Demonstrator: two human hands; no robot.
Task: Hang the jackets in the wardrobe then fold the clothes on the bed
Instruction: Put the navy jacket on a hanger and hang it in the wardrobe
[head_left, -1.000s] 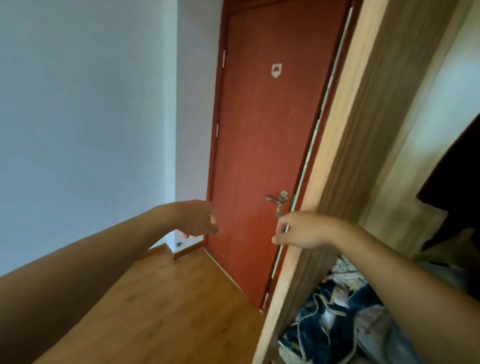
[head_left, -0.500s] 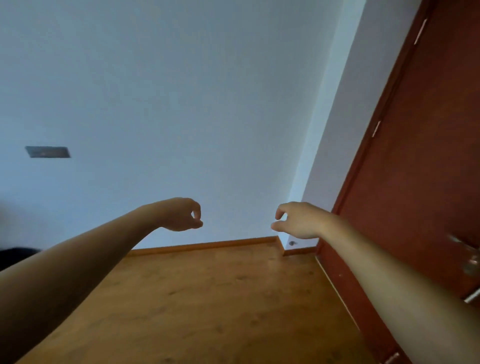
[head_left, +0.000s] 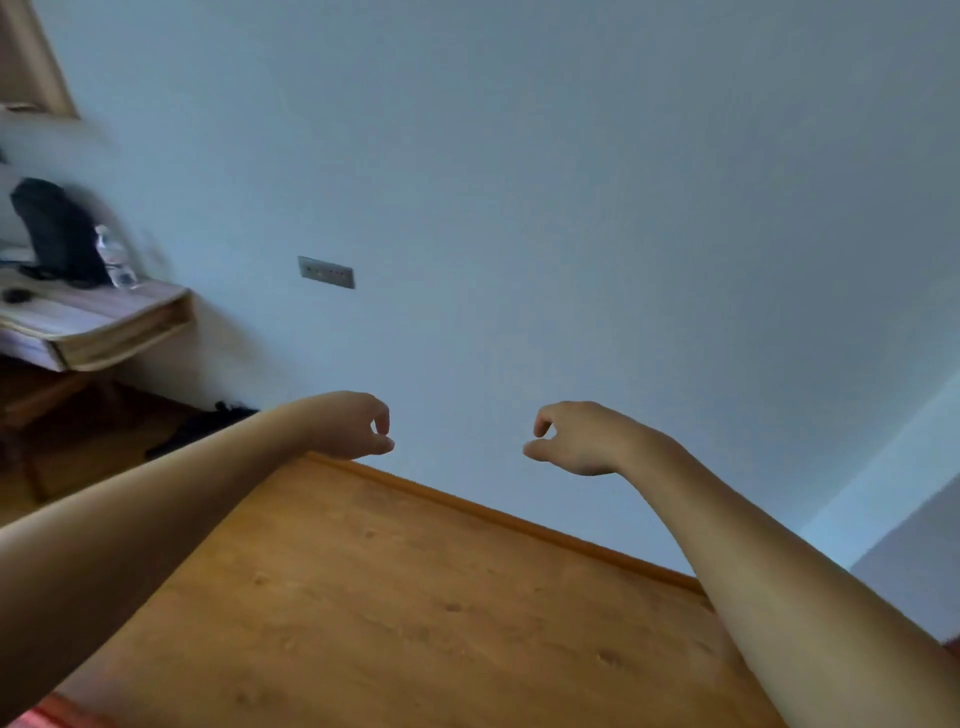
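Turns from wardrobe to face wall and desk. Holds nothing in loosely curled left hand or right hand; probably bed next

Two hands are out, a left hand and a right hand. One water bottle, one black bag, one worktop, one wall plate.

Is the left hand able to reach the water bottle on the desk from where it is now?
Probably not. The left hand holds nothing and no object blocks the way, but the water bottle stands on the desk well beyond the outstretched arm, so the person would likely need to step closer.
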